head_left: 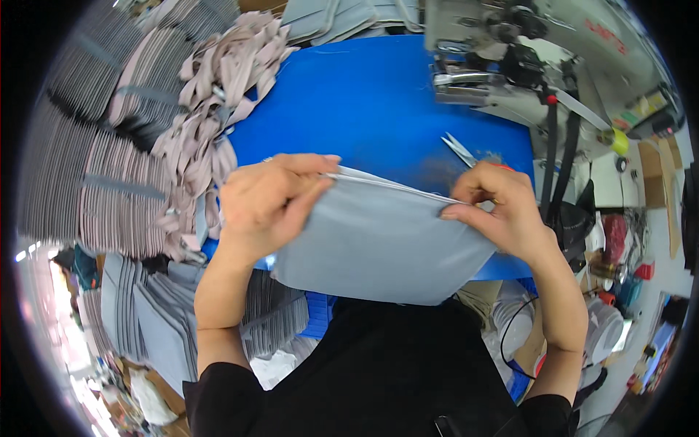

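A flat grey-blue fabric piece (378, 240) hangs between my two hands, its layered upper edge stretched across and its lower edge near my black shirt. My left hand (273, 204) pinches the upper left corner between thumb and fingers. With thumb and forefinger, my right hand (499, 207) grips the same edge toward its right end. Just beyond the right hand lies a pair of scissors (459, 150), blades pointing away to the left; the hand partly hides its reddish handles.
A blue tabletop (349, 95) spreads beneath. A sewing machine (502, 65) stands at the far right. To the left are heaped pinkish straps (211, 109) and tall stacks of grey pieces (124, 193). More grey pieces (153, 313) are piled at lower left.
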Demonstrator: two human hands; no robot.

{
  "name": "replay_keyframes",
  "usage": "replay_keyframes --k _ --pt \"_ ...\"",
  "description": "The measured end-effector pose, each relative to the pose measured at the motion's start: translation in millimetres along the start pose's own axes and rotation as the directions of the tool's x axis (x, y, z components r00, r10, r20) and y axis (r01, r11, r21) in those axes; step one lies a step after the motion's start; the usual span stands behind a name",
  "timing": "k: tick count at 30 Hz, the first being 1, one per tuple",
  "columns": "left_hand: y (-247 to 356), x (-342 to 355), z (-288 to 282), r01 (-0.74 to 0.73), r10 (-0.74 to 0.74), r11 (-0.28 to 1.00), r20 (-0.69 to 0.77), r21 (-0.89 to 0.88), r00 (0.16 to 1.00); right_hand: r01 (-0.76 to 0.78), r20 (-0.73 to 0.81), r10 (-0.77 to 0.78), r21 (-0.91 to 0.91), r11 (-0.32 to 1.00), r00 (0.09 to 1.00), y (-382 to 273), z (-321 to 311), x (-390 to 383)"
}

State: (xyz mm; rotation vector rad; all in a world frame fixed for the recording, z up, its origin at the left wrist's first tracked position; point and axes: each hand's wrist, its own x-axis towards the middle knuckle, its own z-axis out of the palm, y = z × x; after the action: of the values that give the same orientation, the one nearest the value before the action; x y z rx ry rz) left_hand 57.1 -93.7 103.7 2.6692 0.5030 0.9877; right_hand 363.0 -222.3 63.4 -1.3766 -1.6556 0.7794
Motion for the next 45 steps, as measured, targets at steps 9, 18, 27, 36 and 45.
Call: replay_keyframes --k 9,18,27,36,45 --pt "-37.6 76.4 19.1 0.216 -0.210 0.947 0.052 -0.237 0.976 -0.153 -0.034 0.160 0.164 0.975 0.986 7.1 6.8 6.8" --pt "-105.0 158.3 77.4 0.393 -0.214 0.860 0.469 -0.325 0.857 -0.321 -0.072 0.504 0.691 0.647 0.861 27.6 31.4 18.8" --pt "-148.7 192.5 117.7 0.260 -0.020 0.827 0.437 -0.498 0.899 -0.253 -0.125 0.573 0.807 0.533 0.810 39.8 29.0 50.2" --pt "-174.4 200.7 130.5 0.084 0.091 0.932 0.450 -0.353 0.888 -0.257 -0.159 0.605 0.800 0.542 0.780 43.4 28.0 59.4" --pt "-165.7 223.9 145.6 -0.286 0.377 0.888 0.212 -0.361 0.902 -0.128 -0.229 0.579 0.851 0.509 0.783 51.7 30.6 76.4"
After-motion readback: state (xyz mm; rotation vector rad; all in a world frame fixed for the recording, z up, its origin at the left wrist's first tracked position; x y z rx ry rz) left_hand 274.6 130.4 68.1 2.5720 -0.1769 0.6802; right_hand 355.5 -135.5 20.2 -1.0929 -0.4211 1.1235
